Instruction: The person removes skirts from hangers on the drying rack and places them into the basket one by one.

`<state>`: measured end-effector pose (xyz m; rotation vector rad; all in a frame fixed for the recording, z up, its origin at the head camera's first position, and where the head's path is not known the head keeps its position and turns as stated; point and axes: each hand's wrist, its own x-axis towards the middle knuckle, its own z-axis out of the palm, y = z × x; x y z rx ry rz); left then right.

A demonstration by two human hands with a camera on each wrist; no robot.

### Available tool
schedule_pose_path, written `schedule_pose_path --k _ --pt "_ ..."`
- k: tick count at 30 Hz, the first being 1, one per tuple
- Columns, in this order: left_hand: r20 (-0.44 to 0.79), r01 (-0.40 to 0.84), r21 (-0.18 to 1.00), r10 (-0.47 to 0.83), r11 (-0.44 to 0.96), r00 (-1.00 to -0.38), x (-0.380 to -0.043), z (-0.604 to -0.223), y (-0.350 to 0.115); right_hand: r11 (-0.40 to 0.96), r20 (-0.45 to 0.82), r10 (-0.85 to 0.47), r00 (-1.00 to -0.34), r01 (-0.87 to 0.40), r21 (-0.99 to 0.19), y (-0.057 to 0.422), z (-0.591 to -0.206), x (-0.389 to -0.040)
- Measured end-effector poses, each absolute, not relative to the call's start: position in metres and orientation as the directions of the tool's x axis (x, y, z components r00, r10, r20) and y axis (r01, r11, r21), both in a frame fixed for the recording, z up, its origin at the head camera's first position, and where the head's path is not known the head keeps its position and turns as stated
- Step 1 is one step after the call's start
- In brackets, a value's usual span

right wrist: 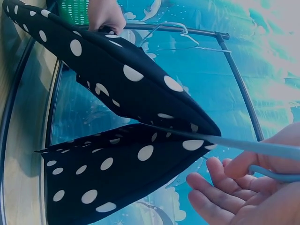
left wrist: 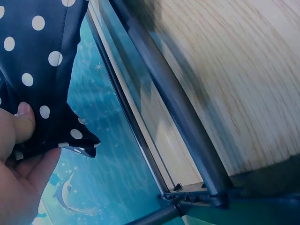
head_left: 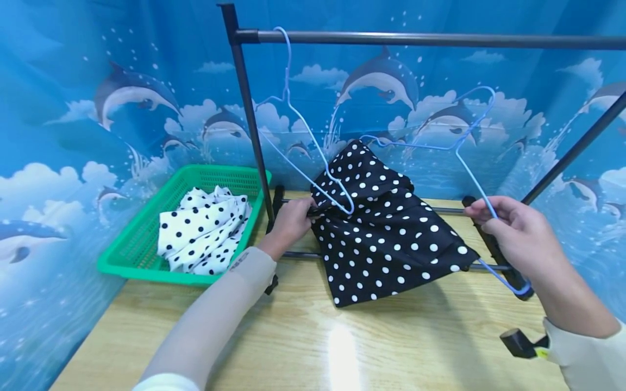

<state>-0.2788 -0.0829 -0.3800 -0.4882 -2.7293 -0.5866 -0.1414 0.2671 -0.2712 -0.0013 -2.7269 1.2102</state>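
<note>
A black cloth with white polka dots (head_left: 386, 244) hangs spread between both hands over the table. My left hand (head_left: 292, 218) pinches its left edge between thumb and fingers, as the left wrist view also shows. The right hand (head_left: 520, 231) holds a blue hanger (head_left: 460, 143) by its side wire, with the hook up. One end of that hanger's bottom bar (right wrist: 258, 145) runs into the cloth's fold in the right wrist view; the part inside is hidden. Its other end sticks out below the right hand.
A second blue hanger (head_left: 287, 87) hangs on the black rack's top rail (head_left: 391, 38), in front of the cloth's left part. Left of the rack, a green basket (head_left: 146, 276) holds a white cloth with black dots (head_left: 200, 231). A dolphin-print curtain (head_left: 303, 81) stands behind.
</note>
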Motion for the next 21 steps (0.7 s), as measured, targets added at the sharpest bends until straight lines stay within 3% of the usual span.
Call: schedule_pose_path --k 21 --pt "0.390 0.410 0.318 0.277 0.854 -0.878 -0.2818 -0.3756 -0.0933 0.633 0.156 0.075 -0.985 -0.074 -0.771 0.2736 -0.2749 -0.1417"
